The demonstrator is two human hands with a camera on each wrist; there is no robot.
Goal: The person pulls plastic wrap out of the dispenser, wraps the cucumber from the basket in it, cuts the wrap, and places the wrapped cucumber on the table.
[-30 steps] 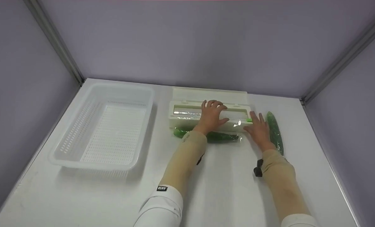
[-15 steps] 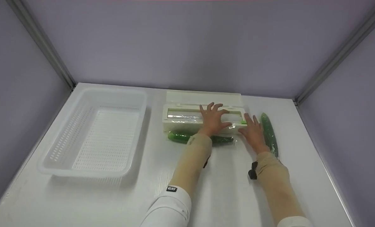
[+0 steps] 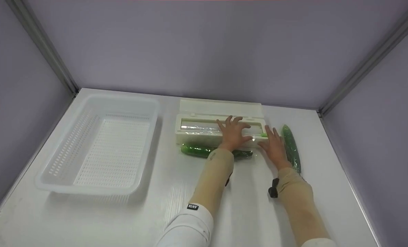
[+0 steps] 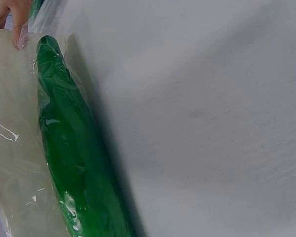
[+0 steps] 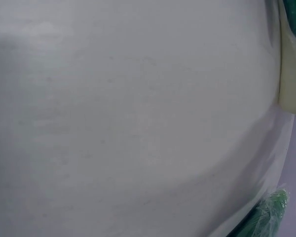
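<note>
— White all round: what fills the frame?

— The counter (image 3: 252,212) takes the lower two thirds of the head view, with lilac walls above it. At left centre stands the basket (image 3: 46,164), white perforated plastic, with nothing in it.

— And next in size?

— The dispenser (image 3: 197,135), a cream box of cling film just right of the basket at the middle of the frame, its lid folded back toward the wall. The film roll lies along its open trough.

— Where are the hands?

— Both at the dispenser. The left hand (image 3: 233,133) lies across the middle of the box, fingers spread and fairly straight over the roll, thumb out to the right. The right hand (image 3: 274,145) lies flat on the counter at the box's right end, fingers straight and slightly apart, its fingertips up against the green slider at that corner.

— The green things?

— Two cucumbers. One cucumber (image 3: 193,150) lies lengthwise just in front of the dispenser, partly under the left forearm; the left wrist view shows it (image 4: 74,163) beneath clear film, right beside the box wall. The wrapped cucumber (image 3: 290,145) lies just right of the right hand, pointing toward the wall.

— Anything smaller?

— A black strap on each forearm, nothing more I can make out.
</note>
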